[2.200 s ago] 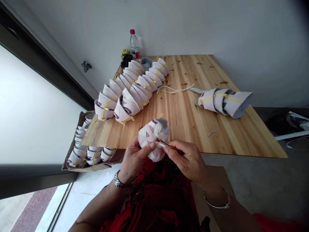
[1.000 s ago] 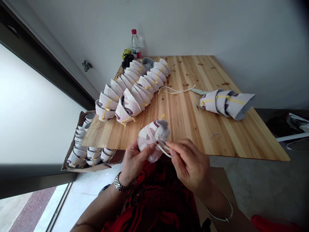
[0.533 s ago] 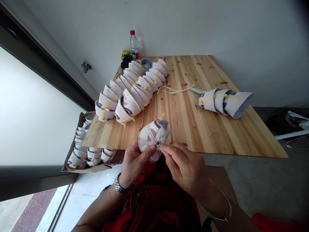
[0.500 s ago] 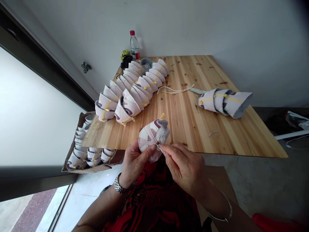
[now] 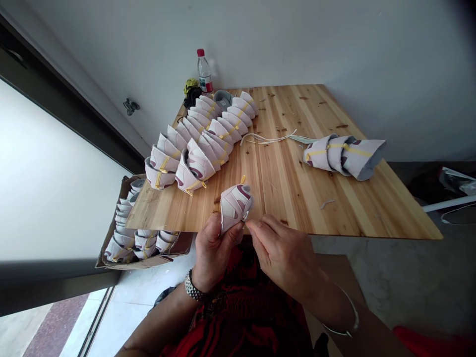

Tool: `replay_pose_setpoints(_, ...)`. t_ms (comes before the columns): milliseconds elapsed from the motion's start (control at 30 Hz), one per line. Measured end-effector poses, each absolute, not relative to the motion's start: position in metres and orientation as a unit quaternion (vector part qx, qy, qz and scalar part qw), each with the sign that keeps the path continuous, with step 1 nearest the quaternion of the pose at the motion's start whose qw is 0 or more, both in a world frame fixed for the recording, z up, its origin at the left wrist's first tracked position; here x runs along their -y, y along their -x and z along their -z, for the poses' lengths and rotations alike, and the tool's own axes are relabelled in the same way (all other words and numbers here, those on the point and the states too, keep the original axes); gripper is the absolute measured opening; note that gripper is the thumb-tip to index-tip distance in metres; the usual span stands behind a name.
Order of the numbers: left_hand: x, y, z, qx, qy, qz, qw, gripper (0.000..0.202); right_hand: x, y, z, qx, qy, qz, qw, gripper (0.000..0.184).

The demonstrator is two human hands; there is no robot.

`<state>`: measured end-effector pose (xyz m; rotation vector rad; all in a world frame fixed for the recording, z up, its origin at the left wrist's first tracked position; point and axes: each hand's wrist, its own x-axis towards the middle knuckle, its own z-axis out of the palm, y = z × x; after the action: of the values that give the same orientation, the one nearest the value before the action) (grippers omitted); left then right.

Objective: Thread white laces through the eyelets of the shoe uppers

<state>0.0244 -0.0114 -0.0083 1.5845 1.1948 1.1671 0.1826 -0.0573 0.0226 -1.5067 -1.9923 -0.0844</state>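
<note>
My left hand grips a small white and pink shoe upper with maroon patches, held tilted at the table's front edge. A yellow loop sticks up from its top. My right hand is pinched at the upper's lace holes, on a thin pale shoelace whose far end its fingers hide. On the table to the right lies a nested stack of similar uppers. Loose pale laces trail out to the left of that stack.
Two long rows of nested uppers cover the left of the wooden table. Behind them stand a red-capped bottle and a grey shoe piece. A cardboard box of uppers sits below left.
My left hand has turned the upper and shifted it slightly. My right fingers stay pinched close to the lace holes, and less of the lace shows between them.
</note>
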Motion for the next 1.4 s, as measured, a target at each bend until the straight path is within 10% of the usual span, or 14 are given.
replay_pose_setpoints(1400, -0.031, -0.032, 0.028, -0.442, -0.736, -0.466, 0.215, 0.03, -0.003, -0.171, -0.028, 0.719, 0.654, -0.191, 0.136, 0.024)
